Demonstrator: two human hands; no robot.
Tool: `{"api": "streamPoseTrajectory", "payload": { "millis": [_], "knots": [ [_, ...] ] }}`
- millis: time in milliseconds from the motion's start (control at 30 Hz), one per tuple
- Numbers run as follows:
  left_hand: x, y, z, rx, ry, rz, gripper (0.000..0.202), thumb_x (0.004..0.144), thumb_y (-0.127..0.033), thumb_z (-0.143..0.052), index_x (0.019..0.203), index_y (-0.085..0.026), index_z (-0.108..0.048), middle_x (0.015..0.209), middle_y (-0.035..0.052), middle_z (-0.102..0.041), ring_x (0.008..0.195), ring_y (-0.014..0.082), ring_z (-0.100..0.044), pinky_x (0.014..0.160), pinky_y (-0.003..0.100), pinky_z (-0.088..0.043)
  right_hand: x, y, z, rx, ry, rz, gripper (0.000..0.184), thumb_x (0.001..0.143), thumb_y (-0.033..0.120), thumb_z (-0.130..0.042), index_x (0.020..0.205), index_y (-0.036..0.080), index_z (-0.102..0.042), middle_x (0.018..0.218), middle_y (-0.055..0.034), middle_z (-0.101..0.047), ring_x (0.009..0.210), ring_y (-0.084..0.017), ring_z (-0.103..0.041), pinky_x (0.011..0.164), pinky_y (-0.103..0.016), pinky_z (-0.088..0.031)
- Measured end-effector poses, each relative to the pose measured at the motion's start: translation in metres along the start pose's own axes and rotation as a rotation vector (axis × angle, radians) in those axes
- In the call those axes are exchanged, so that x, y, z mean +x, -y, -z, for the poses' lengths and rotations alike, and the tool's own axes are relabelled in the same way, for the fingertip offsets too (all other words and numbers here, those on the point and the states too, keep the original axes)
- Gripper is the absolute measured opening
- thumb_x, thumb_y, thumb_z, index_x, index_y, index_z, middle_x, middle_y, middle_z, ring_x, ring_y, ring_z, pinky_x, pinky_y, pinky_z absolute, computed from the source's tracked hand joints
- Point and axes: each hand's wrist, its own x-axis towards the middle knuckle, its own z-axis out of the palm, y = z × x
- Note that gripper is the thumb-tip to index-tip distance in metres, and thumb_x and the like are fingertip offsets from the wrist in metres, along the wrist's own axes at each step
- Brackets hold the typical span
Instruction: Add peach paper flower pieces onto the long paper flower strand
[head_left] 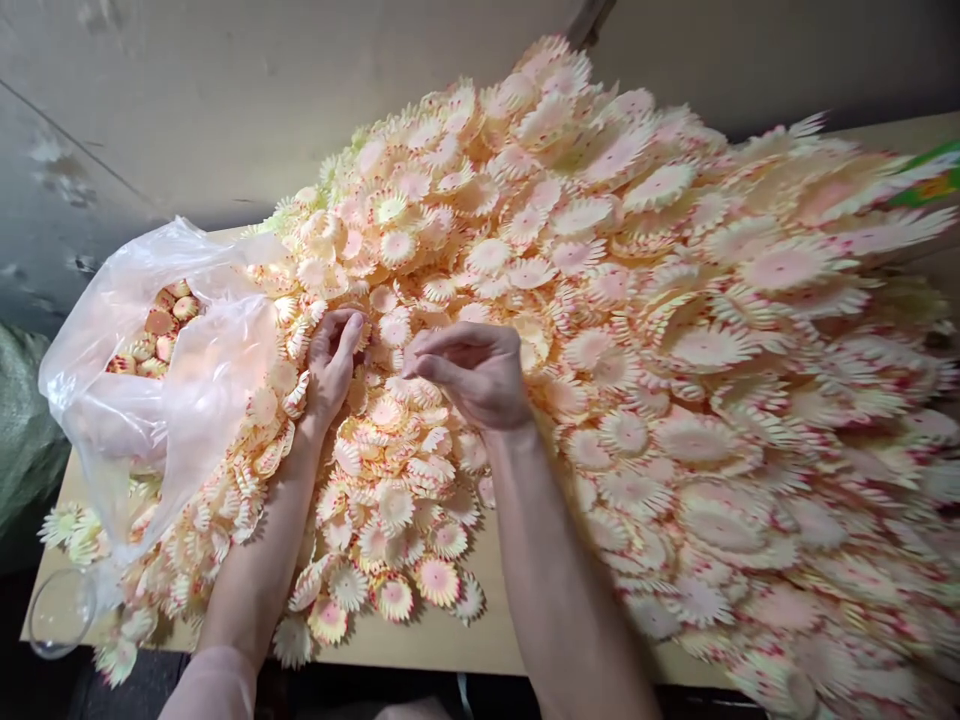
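Note:
Round, fringed artificial flower petal layers (491,255), cream with pink centres and red-flecked tips, lie in a big heap across the table. My left hand (334,360) is over the heap near the plastic bag, its fingers curled in and the thumb against them. Whatever it may hold is hidden. To its right, my right hand (476,375) has thumb and forefinger brought together in a pinch. Anything between those fingertips is too small to tell from the pale petals behind. A smaller pile of petal layers (394,505) spreads between my forearms.
At the left, an open clear plastic bag (202,400) holds several small rolled petal bundles (165,325). A clear round cup or lid (60,615) sits at the table's (442,640) front left corner. A wall (247,90) stands behind; a green sack (26,430) is far left.

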Motion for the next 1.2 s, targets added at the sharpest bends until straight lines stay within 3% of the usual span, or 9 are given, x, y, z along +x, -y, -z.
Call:
{"api": "streamPoseTrajectory", "payload": {
  "millis": [133, 233, 367, 500, 733, 867, 1000, 1067, 1200],
  "knots": [
    [0.000, 0.000, -0.002, -0.071, 0.012, -0.015, 0.021, 0.086, -0.044, -0.063, 0.088, -0.023, -0.066, 0.086, 0.0013, -0.063, 0.076, 0.0130, -0.058, 0.064, 0.026, -0.048, -0.038, 0.051, -0.004, -0.343, 0.242, -0.043, 0.009, 0.074, 0.032, -0.079, 0.075, 0.024, -0.074, 0.072, -0.0015, -0.073, 0.061, -0.016, -0.066, 0.059, -0.030, -0.053],
    [0.001, 0.002, -0.004, -0.140, -0.012, 0.041, 0.020, 0.083, -0.043, -0.067, 0.082, -0.023, -0.066, 0.084, 0.0031, -0.062, 0.073, 0.0150, -0.058, 0.057, 0.027, -0.047, -0.080, 0.069, -0.003, -0.797, 0.500, -0.292, 0.022, 0.077, 0.036, -0.075, 0.061, 0.022, -0.069, 0.054, -0.0005, -0.065, 0.048, -0.014, -0.058, 0.046, -0.026, -0.041],
    [0.001, 0.004, -0.005, -0.219, 0.025, 0.065, 0.015, 0.082, -0.040, -0.067, 0.083, -0.025, -0.066, 0.087, 0.0040, -0.061, 0.071, 0.0162, -0.057, 0.048, 0.026, -0.044, -0.128, 0.054, 0.001, -1.166, 0.598, -0.589, 0.026, 0.076, 0.035, -0.073, 0.057, 0.020, -0.064, 0.051, -0.0033, -0.063, 0.046, -0.016, -0.055, 0.047, -0.027, -0.034],
    [0.000, 0.005, -0.003, -0.233, 0.060, 0.099, 0.011, 0.083, -0.035, -0.062, 0.085, -0.024, -0.065, 0.087, 0.0037, -0.064, 0.072, 0.0167, -0.059, 0.051, 0.027, -0.047, -0.145, 0.042, 0.007, -1.016, 0.570, -0.635, 0.030, 0.085, 0.039, -0.062, 0.062, 0.019, -0.061, 0.054, -0.0011, -0.062, 0.051, -0.014, -0.056, 0.050, -0.025, -0.037],
    [0.000, 0.004, 0.003, -0.214, 0.123, 0.083, 0.016, 0.077, -0.028, -0.059, 0.091, -0.022, -0.065, 0.086, 0.0059, -0.069, 0.079, 0.0199, -0.065, 0.065, 0.031, -0.053, -0.104, 0.065, 0.032, -0.521, 0.286, -0.460, 0.018, 0.073, 0.036, -0.077, 0.070, 0.021, -0.067, 0.065, -0.0030, -0.068, 0.057, -0.015, -0.063, 0.051, -0.025, -0.049],
    [0.000, 0.002, 0.005, -0.211, 0.194, 0.025, 0.019, 0.077, -0.024, -0.056, 0.093, -0.021, -0.065, 0.083, 0.0053, -0.069, 0.079, 0.0195, -0.066, 0.067, 0.031, -0.053, -0.047, 0.034, 0.030, -0.108, 0.018, -0.264, 0.021, 0.067, 0.035, -0.082, 0.074, 0.022, -0.066, 0.061, -0.0010, -0.066, 0.050, -0.015, -0.061, 0.043, -0.028, -0.049],
    [0.001, 0.003, 0.005, -0.163, 0.148, -0.013, 0.016, 0.079, -0.025, -0.058, 0.092, -0.020, -0.066, 0.083, 0.0043, -0.070, 0.081, 0.0183, -0.066, 0.074, 0.031, -0.053, 0.003, -0.002, 0.024, -0.020, -0.105, -0.132, 0.019, 0.066, 0.035, -0.080, 0.076, 0.023, -0.070, 0.067, -0.0001, -0.068, 0.056, -0.014, -0.062, 0.047, -0.027, -0.049],
    [0.001, 0.003, 0.004, -0.165, 0.123, -0.010, 0.014, 0.079, -0.027, -0.060, 0.090, -0.021, -0.066, 0.085, 0.0036, -0.069, 0.079, 0.0173, -0.065, 0.073, 0.030, -0.053, 0.013, -0.010, 0.027, 0.000, -0.039, -0.147, 0.017, 0.065, 0.036, -0.081, 0.070, 0.022, -0.071, 0.057, 0.0014, -0.064, 0.048, -0.012, -0.055, 0.045, -0.026, -0.046],
    [-0.002, -0.001, 0.002, -0.159, 0.127, 0.036, 0.015, 0.082, -0.034, -0.064, 0.091, -0.022, -0.065, 0.087, 0.0034, -0.068, 0.078, 0.0167, -0.066, 0.073, 0.031, -0.055, 0.009, -0.015, 0.042, 0.028, 0.380, -0.263, 0.020, 0.068, 0.036, -0.080, 0.060, 0.019, -0.072, 0.062, -0.0030, -0.067, 0.051, -0.011, -0.057, 0.046, -0.025, -0.045]
  ]
}}
